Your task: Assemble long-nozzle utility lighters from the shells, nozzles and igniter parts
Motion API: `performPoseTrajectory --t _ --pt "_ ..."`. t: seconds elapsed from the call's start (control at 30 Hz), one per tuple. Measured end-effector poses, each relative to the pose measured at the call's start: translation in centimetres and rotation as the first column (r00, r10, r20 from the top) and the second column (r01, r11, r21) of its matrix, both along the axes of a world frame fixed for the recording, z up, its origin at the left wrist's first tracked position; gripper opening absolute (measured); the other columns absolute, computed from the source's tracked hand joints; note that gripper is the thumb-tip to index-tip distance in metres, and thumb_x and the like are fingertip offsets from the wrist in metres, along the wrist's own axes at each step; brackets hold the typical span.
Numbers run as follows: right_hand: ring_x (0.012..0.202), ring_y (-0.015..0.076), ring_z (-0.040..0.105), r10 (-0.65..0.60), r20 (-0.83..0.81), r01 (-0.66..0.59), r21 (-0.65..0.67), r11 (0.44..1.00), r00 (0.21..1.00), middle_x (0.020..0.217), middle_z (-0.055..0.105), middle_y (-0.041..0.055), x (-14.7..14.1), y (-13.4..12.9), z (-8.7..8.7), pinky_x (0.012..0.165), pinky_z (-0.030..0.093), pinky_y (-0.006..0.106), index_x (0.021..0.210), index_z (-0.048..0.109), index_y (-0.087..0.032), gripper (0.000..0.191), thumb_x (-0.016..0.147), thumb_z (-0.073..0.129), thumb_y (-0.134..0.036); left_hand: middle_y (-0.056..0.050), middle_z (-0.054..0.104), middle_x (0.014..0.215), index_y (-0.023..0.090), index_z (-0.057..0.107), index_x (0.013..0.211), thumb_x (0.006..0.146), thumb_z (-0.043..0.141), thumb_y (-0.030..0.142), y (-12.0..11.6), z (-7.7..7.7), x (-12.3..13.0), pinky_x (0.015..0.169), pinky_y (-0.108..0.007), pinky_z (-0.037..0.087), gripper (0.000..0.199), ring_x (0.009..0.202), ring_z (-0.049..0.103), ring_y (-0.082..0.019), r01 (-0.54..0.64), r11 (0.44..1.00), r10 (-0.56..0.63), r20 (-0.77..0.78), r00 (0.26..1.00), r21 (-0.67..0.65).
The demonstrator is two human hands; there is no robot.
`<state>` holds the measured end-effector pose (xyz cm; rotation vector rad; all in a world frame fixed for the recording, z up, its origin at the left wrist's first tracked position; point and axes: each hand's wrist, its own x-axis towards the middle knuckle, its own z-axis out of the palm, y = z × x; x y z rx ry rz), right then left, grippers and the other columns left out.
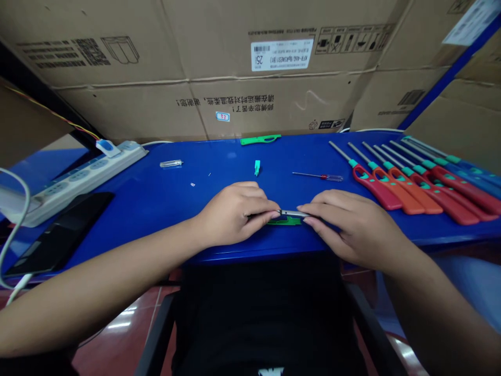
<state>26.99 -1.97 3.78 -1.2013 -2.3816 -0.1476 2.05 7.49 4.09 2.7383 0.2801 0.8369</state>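
- Two hands are near the front edge of the bench (219, 156): the left hand (230, 214) and the right hand (354, 227), both half closed with fingers curled inward.
- Left fingertips (270, 214) and right fingertips (307, 211) seem to pinch one metal tube (293, 213) from its two ends, maybe to keep it steady and level.
- One green piece (284, 221) lies just under the tube; I cannot tell if the hands also hold it.
- Several red and orange lighters (415, 188) lie side by side at right, all pointing the same way, perhaps for easy picking.
- Near the middle are a small screwdriver (318, 177), a teal part (257, 167), a green handle (260, 139) and a clear tube (171, 163), all within reach.
- Far left, a power strip (86, 180) and a phone (58, 235) sit apart from the hands.
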Motion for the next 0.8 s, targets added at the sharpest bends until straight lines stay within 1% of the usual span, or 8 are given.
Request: performPoseTrajectory --t 0.17,0.37,0.43,0.5,0.57,0.67,0.8 --pt "0.093 0.0235 0.065 0.002 -0.036 -0.002 0.001 1.0 0.999 0.101 0.07 0.0089 -0.01 0.0 0.0 0.083 0.054 0.04 0.114 0.067 -0.02 0.023 0.097 0.052 -0.022 -0.005 0.073 0.08 0.016 0.074 0.099 0.098 0.056 0.024 -0.14 0.19 0.03 0.07 -0.029 0.051 0.019 0.07 0.062 -0.015 0.014 1.0 -0.014 0.009 1.0 0.008" --pt "0.093 0.0236 0.067 0.013 -0.06 -0.018 -0.091 0.996 0.998 0.103 0.072 0.0088 -0.1 -0.02 0.01 0.08 0.055 0.04 0.118 0.065 -0.021 0.028 0.099 0.045 -0.021 -0.005 0.073 0.081 0.016 0.073 0.099 0.098 0.056 0.024 -0.12 0.09 0.02 0.071 -0.029 0.051 0.019 0.071 0.063 -0.015 0.018 1.0 -0.018 0.016 1.0 -0.01" --pt "0.096 0.023 0.068 0.004 -0.071 -0.013 -0.119 0.993 0.997 0.107 0.072 0.0091 -0.1 -0.03 -0.09 0.082 0.055 0.038 0.125 0.062 -0.021 0.03 0.099 0.047 -0.024 -0.005 0.073 0.081 0.017 0.074 0.099 0.098 0.056 0.024 -0.02 0.01 -0.02 0.071 -0.029 0.05 0.019 0.071 0.062 -0.015 0.02 1.0 -0.02 0.02 1.0 -0.017" --pt "0.096 0.023 0.07 -0.024 -0.066 0.016 -0.119 0.993 0.998 0.11 0.073 0.0091 -0.1 0.0 -0.25 0.082 0.055 0.036 0.129 0.059 -0.021 0.033 0.098 0.053 -0.031 -0.005 0.073 0.08 0.017 0.074 0.1 0.097 0.057 0.024 0.07 -0.05 -0.05 0.071 -0.029 0.05 0.018 0.071 0.062 -0.015 0.026 0.999 -0.025 0.021 0.999 -0.022" --pt "0.091 0.0223 0.071 -0.054 -0.045 0.05 -0.104 0.993 0.998 0.105 0.075 0.0075 -0.11 0.06 -0.37 0.077 0.055 0.034 0.123 0.061 -0.021 0.03 0.097 0.056 -0.036 -0.005 0.072 0.079 0.016 0.074 0.1 0.097 0.058 0.023 0.13 -0.05 -0.07 0.07 -0.029 0.05 0.018 0.07 0.062 -0.015 0.035 0.999 -0.034 0.023 0.999 -0.022" --pt "0.082 0.0205 0.072 -0.053 -0.01 0.052 -0.093 0.994 0.999 0.096 0.076 0.0042 -0.17 0.09 -0.32 0.072 0.053 0.032 0.109 0.064 -0.022 0.02 0.098 0.054 -0.035 -0.005 0.072 0.079 0.016 0.075 0.1 0.098 0.057 0.024 0.17 -0.05 -0.08 0.07 -0.029 0.05 0.019 0.07 0.063 -0.015 0.048 0.999 -0.047 0.032 0.998 -0.012" --pt "0.085 0.0215 0.073 -0.033 0.005 0.033 -0.07 0.997 0.999 0.099 0.076 0.0041 -0.3 -0.03 -0.02 0.074 0.053 0.034 0.109 0.065 -0.02 0.02 0.099 0.052 -0.031 -0.005 0.071 0.077 0.016 0.075 0.101 0.097 0.058 0.023 0.13 -0.15 -0.09 0.069 -0.029 0.049 0.019 0.069 0.063 -0.014 0.049 0.998 -0.05 0.048 0.998 0.026"
